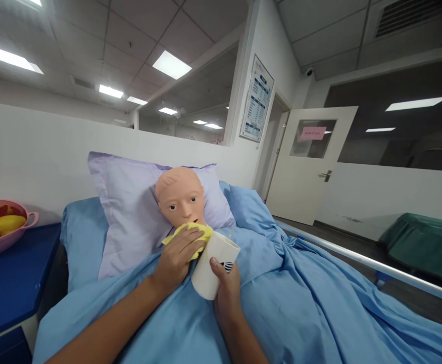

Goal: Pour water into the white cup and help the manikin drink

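A bald training manikin lies in a bed, head on a lilac pillow, covered to the chin by a blue sheet. My left hand is closed on a yellow cloth pressed under the manikin's mouth and chin. My right hand grips a white paper cup with a dark logo, tilted toward the manikin's mouth, beside the cloth.
A blue bedside cabinet at left carries a pink bowl of fruit. A metal bed rail runs along the right side. Beyond it are a green-covered item and a white door.
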`<state>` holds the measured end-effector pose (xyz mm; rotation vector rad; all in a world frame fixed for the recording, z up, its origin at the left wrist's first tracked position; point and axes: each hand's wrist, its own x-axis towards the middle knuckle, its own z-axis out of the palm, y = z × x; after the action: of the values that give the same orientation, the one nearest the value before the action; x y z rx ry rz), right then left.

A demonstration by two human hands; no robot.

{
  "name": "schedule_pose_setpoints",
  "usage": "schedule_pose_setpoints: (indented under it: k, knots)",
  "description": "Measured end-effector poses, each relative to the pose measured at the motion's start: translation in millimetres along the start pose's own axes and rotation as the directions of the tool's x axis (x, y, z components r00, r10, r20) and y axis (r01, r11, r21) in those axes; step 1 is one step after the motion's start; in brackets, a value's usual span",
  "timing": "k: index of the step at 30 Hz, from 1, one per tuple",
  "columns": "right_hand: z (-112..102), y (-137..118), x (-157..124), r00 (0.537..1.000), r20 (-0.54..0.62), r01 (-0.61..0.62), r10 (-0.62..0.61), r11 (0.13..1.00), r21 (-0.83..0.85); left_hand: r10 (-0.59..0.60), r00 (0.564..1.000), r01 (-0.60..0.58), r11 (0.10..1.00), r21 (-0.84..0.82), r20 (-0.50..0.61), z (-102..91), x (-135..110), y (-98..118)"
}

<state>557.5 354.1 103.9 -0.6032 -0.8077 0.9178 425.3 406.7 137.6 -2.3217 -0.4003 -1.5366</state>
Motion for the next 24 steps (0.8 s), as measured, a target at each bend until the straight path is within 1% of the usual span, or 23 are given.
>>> schedule_pose_setpoints:
  k: [2, 3, 5, 7, 10, 13, 15, 18, 21, 24]
  knots:
    - [-1, -3, -1, 0.998, -0.003, -0.069, 0.069, 0.998, 0.012, 0.01, 0.998, -0.01, 1.0, 0.004, -0.061, -5.1, 14, -1]
    - [0, -5, -1, 0.996, -0.005, -0.093, 0.093, 0.996, 0.014, 0.022, 0.997, -0.021, 1.0, 0.023, -0.073, -6.2, 21, -3]
    - [1, -8, -2, 0.994, -0.009, -0.107, 0.107, 0.994, 0.006, 0.059, 0.997, -0.055, 0.994, 0.095, -0.039, -5.3, 30, -9]
    - [3, -10, -3, 0.994, -0.007, -0.112, 0.112, 0.994, -0.003, 0.104, 0.995, -0.104, 0.979, 0.176, 0.006, -1.3, 30, -17]
    - [5, -10, -3, 0.997, -0.009, -0.074, 0.074, 0.997, 0.016, 0.149, 0.989, -0.15, 0.962, 0.228, 0.022, 5.7, 15, -22]
    - [5, -8, -2, 0.999, 0.0, -0.032, 0.032, 0.998, 0.05, 0.139, 0.99, -0.142, 0.967, 0.209, 0.03, 8.5, -5, -19]
    - [4, -5, -2, 1.0, 0.009, -0.023, 0.022, 0.998, 0.064, 0.114, 0.992, -0.121, 0.977, 0.178, 0.049, 7.0, -15, -14]
    - [2, -3, -1, 1.0, 0.006, -0.028, 0.028, 0.998, 0.056, 0.052, 0.996, -0.058, 0.995, 0.084, 0.078, 0.8, -21, -6]
    - [-1, -3, 0, 0.999, 0.002, -0.053, 0.053, 0.998, 0.02, -0.007, 0.999, 0.008, 1.0, -0.006, 0.046, -6.7, -14, -1]
    - [-2, -4, 1, 0.997, 0.036, -0.062, 0.062, 0.998, 0.013, -0.01, 0.999, 0.009, 1.0, -0.022, -0.052, -10.2, 6, 0]
